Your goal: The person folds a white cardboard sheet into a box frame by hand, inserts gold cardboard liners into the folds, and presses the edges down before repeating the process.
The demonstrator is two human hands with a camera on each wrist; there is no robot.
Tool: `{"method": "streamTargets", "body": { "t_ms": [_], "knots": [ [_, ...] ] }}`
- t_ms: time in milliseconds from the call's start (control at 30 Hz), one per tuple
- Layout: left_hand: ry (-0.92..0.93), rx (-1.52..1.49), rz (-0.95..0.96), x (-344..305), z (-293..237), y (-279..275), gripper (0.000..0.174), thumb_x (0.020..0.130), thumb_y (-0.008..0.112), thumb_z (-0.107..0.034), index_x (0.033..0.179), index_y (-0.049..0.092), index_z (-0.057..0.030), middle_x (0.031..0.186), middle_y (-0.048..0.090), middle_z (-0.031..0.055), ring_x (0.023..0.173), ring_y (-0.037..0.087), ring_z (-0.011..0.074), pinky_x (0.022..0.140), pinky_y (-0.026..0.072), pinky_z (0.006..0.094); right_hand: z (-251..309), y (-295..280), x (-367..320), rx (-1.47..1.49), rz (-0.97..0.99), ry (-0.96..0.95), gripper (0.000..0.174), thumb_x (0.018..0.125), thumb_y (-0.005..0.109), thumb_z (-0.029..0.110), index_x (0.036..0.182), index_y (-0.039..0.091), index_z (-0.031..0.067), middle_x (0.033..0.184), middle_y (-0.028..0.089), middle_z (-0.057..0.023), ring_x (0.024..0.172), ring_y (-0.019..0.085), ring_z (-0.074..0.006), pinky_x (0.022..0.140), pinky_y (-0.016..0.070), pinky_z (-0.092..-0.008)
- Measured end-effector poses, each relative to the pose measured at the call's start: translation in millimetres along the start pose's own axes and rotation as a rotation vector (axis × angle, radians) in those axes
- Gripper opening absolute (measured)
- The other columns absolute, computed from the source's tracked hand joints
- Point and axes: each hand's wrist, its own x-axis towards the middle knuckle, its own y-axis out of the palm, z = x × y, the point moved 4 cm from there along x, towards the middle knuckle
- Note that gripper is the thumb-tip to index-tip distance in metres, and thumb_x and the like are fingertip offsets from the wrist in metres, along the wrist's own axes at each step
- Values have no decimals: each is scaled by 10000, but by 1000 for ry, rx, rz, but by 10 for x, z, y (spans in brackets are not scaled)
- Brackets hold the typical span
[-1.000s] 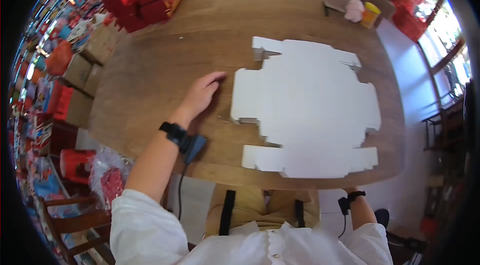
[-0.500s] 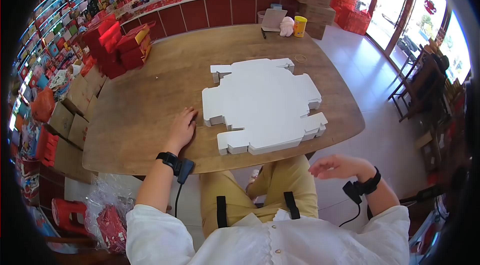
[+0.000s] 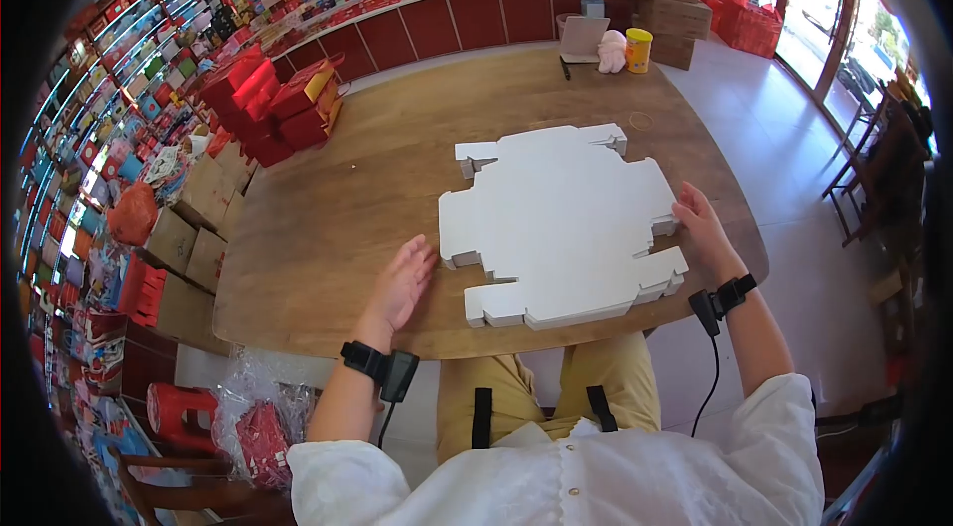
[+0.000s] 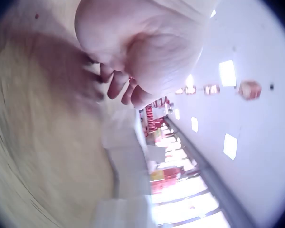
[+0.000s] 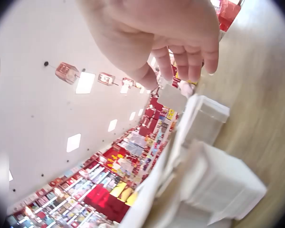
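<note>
A stack of flat white cardboard box blanks (image 3: 561, 218) with notched edges and side flaps lies on the wooden table, near its front edge. To the left of it, my left hand (image 3: 402, 280) is held on edge above the tabletop, palm towards the stack and fingers extended. My right hand (image 3: 703, 226) is at the right side flap, its fingertips close to the stack's edge. In the right wrist view the fingers of the right hand (image 5: 180, 52) reach out loosely above the layered white flaps (image 5: 218, 180). Neither hand grips anything.
Red boxes (image 3: 273, 107) stand at the table's back left. Along its far edge are a yellow canister (image 3: 638, 51), a pink plush item (image 3: 612, 52) and a pale, upright panel (image 3: 583, 38). A red stool (image 3: 184, 415) and plastic-wrapped goods (image 3: 263, 442) sit at the lower left.
My right hand has come up from below the table edge to the stack's right side. My left hand, earlier resting on the table, has turned its palm towards the stack. The head view has tilted up.
</note>
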Motion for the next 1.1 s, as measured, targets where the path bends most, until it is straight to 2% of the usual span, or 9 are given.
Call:
{"method": "streamTargets", "body": {
  "t_ms": [67,133,467,533,600,667,767,833,1100],
  "knots": [
    [-103,-452,-75,-176,9,224,588,1030,518,-248,1534,269,-75,1527,371,153,1412,364,232,1154,298,375,23,172,-37,103,82,79,681,964,640,164,1521,284,2,1433,468,-133,1280,480,-193,1071,394,-328],
    [-100,-439,-125,-207,55,391,574,1033,493,-239,1529,250,-83,1455,448,111,1352,425,230,1128,352,380,177,368,-169,365,128,92,685,956,644,160,1516,289,-12,1469,439,-146,1306,462,-200,1080,386,-331],
    [-24,-418,-113,-67,-15,497,593,1027,514,-236,1510,258,-8,1503,392,120,1394,378,258,1155,320,382,245,479,-245,197,57,48,676,952,626,132,1505,281,-47,1484,411,-152,1343,416,-201,1100,357,-319],
    [52,30,-279,-56,-13,359,752,966,624,-268,1540,208,-19,1573,313,127,1477,251,241,1194,244,421,232,345,-235,198,40,72,662,935,640,128,1498,319,-9,1518,370,-149,1376,383,-221,1121,340,-346],
    [179,309,-349,-273,-532,671,755,935,651,-273,1535,260,-33,1587,287,194,1493,231,315,1196,203,428,468,149,-273,-298,8,-46,643,902,671,150,1470,392,41,1550,332,-145,1410,353,-266,1144,317,-386],
    [527,992,65,-352,-718,964,815,864,732,-347,1496,327,-28,1544,317,252,1479,240,364,1181,245,503,804,205,-515,-614,23,-225,618,875,691,190,1433,452,76,1528,375,-155,1404,372,-313,1165,290,-432],
    [535,1360,369,-421,-618,1462,913,778,788,-436,1483,368,-37,1547,322,235,1464,267,381,1182,251,490,1003,679,-999,-718,431,-417,662,852,721,266,1424,462,59,1503,411,-174,1410,371,-325,1174,271,-483],
    [530,1376,379,-409,-478,1580,926,750,803,-443,1468,384,-35,1532,341,236,1450,289,386,1174,266,496,1012,968,-1288,-976,500,-715,769,813,756,352,1438,436,40,1484,439,-174,1422,362,-321,1172,262,-530],
    [665,1393,282,-514,-315,1626,725,768,798,-316,1363,503,-25,1433,462,238,1343,444,383,1094,389,499,814,1045,-1576,-1071,546,-649,825,773,781,351,1442,419,31,1447,489,-125,1395,408,-279,1149,298,-544]
  ]
}}
